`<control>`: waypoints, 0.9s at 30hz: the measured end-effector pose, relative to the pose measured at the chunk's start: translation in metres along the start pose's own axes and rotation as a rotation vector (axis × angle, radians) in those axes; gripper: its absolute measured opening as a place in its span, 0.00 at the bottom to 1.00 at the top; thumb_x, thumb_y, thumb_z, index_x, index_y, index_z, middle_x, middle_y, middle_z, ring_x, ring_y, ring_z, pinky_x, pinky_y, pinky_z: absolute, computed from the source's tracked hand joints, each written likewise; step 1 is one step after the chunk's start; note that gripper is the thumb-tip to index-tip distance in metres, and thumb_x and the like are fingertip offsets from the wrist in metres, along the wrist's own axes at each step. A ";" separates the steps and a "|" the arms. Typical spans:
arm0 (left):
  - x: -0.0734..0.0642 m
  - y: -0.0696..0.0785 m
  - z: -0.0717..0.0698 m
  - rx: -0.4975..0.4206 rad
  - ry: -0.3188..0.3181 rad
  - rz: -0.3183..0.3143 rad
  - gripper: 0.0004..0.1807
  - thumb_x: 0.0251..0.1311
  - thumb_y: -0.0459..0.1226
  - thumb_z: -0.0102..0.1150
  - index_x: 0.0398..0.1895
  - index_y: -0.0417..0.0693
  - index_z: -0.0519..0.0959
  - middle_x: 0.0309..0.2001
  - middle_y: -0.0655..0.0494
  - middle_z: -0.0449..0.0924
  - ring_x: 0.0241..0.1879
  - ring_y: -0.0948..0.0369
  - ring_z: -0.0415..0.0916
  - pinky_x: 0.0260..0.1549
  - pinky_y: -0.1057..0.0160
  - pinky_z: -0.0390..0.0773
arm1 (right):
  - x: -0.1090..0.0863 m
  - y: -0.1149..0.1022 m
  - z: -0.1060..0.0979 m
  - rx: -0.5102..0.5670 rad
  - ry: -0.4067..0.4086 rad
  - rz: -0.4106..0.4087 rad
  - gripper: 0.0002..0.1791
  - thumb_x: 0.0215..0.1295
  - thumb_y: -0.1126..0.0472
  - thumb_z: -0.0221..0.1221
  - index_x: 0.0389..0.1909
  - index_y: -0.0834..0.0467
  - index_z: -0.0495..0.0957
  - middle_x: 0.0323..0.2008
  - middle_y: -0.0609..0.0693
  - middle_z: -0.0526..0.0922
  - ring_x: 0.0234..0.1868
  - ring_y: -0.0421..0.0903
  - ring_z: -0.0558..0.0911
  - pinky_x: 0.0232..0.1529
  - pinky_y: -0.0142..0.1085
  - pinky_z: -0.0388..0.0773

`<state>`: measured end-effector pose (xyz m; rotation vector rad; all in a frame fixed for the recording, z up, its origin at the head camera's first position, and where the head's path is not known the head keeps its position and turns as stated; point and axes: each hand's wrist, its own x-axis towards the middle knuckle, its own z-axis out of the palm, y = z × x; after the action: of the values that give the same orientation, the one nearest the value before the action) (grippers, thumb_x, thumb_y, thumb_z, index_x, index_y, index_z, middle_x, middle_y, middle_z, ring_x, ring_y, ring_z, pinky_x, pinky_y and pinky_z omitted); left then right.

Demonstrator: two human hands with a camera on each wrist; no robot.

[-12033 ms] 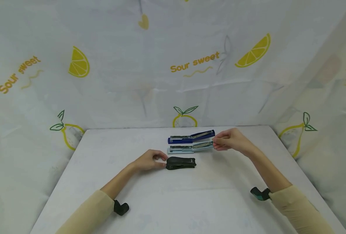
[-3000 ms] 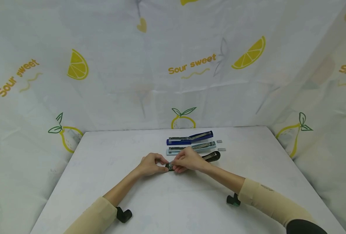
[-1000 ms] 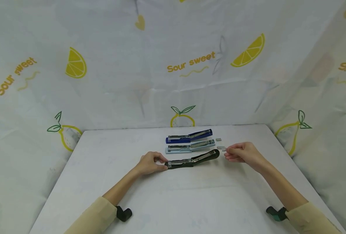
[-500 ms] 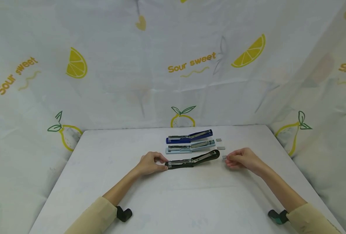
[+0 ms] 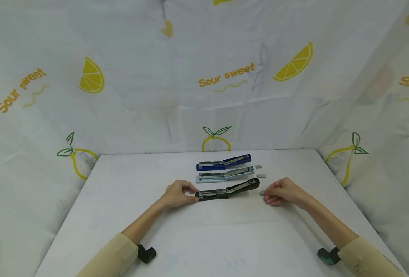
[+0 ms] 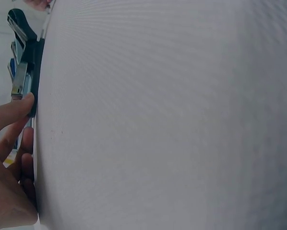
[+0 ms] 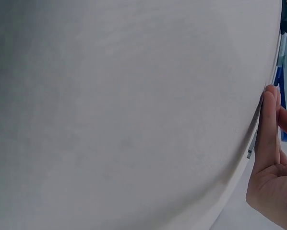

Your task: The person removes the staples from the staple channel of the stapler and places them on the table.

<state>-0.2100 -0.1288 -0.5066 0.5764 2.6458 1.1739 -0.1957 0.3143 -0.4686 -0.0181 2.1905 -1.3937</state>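
Note:
Nearest me lies a black stapler (image 5: 213,193), its top swung back to the right and its metal magazine showing. My left hand (image 5: 177,193) pinches its left end between thumb and fingers; the left wrist view shows the thumb (image 6: 23,103) against that end. To the right of this stapler, my right hand (image 5: 283,192) pinches a small grey strip of staples (image 5: 261,192) by its right end, close to the table. In the right wrist view my fingers (image 7: 267,129) hide most of the held strip.
Behind the black stapler lie a light blue stapler (image 5: 212,178) and a dark blue stapler (image 5: 211,167), both opened out. Two more grey strips of staples, a front one (image 5: 261,176) and a rear one (image 5: 258,166), lie at their right ends on the white table (image 5: 204,238).
Since the oldest frame the black stapler has been opened and two strips laid by the others. Lately my right hand has moved toward the front with a strip; the left stays put.

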 end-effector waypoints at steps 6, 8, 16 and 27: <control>0.001 0.001 0.001 0.001 0.003 0.007 0.13 0.56 0.46 0.81 0.44 0.58 0.92 0.40 0.60 0.88 0.39 0.64 0.73 0.44 0.60 0.64 | 0.000 0.002 -0.001 -0.071 -0.010 0.007 0.17 0.80 0.65 0.59 0.55 0.77 0.81 0.38 0.53 0.94 0.35 0.40 0.92 0.40 0.34 0.90; 0.002 0.001 0.002 0.005 0.005 0.007 0.13 0.56 0.46 0.81 0.44 0.59 0.92 0.40 0.61 0.88 0.39 0.64 0.73 0.44 0.60 0.63 | 0.000 0.003 -0.002 -0.095 -0.013 0.005 0.16 0.79 0.65 0.59 0.54 0.77 0.82 0.38 0.54 0.94 0.35 0.40 0.92 0.39 0.34 0.90; 0.004 -0.001 0.003 0.011 0.002 0.012 0.13 0.56 0.47 0.80 0.44 0.60 0.92 0.39 0.63 0.87 0.38 0.65 0.70 0.45 0.59 0.63 | -0.002 0.000 -0.007 -0.127 0.007 0.004 0.15 0.78 0.65 0.61 0.51 0.75 0.84 0.36 0.55 0.94 0.34 0.41 0.92 0.38 0.35 0.90; 0.002 -0.007 -0.007 -0.090 -0.059 0.052 0.13 0.61 0.43 0.78 0.48 0.53 0.90 0.42 0.57 0.89 0.43 0.64 0.78 0.49 0.67 0.74 | -0.004 -0.025 -0.024 -0.149 0.162 -0.085 0.18 0.80 0.64 0.61 0.56 0.78 0.80 0.42 0.62 0.94 0.40 0.47 0.94 0.44 0.39 0.91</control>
<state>-0.2164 -0.1372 -0.5072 0.6573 2.5288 1.2628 -0.2096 0.3240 -0.4386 -0.0544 2.4506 -1.3146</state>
